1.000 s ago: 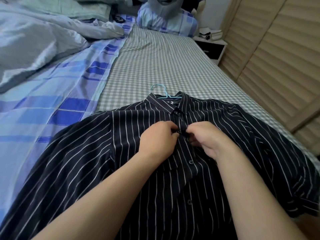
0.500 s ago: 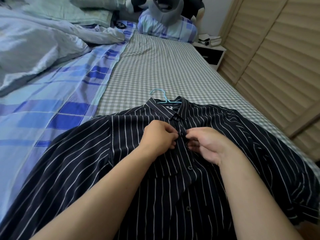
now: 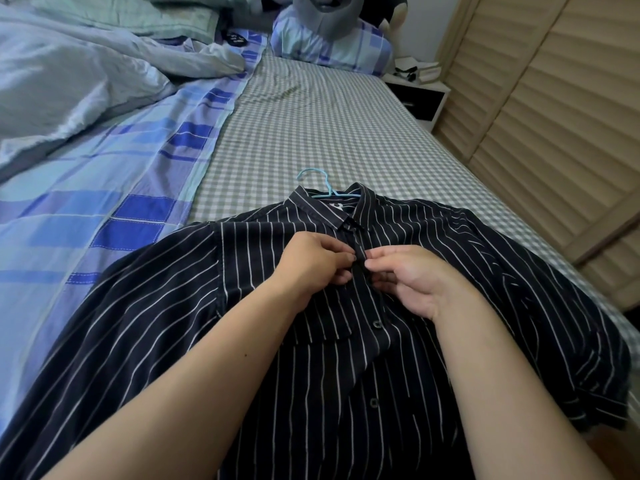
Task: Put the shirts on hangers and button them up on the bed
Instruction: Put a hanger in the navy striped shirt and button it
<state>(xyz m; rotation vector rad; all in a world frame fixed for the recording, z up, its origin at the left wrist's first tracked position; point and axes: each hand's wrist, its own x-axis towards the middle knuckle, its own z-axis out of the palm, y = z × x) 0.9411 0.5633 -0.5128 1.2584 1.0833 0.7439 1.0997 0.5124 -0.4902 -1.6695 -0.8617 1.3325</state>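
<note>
A dark navy shirt with thin white stripes (image 3: 166, 323) lies flat on the checked bed sheet (image 3: 311, 133), front side up. A light blue hanger (image 3: 320, 183) sits inside it, its hook sticking out past the collar. My left hand (image 3: 313, 263) pinches the left edge of the button placket just below the collar. My right hand (image 3: 412, 278) pinches the opposite edge of the placket at the same spot, fingertips almost meeting the left hand's. Two fastened buttons show lower down the placket.
A crumpled pale blue duvet (image 3: 69, 84) and blue patchwork cover (image 3: 114, 188) fill the bed's left side. Pillows and a plush toy (image 3: 332, 32) lie at the head. A white nightstand (image 3: 419, 95) and slatted wooden doors (image 3: 554, 126) stand on the right.
Both hands have shifted slightly up the placket toward the collar, and my right fingers have opened out a little while still pinching the fabric. The shirt has stayed in place.
</note>
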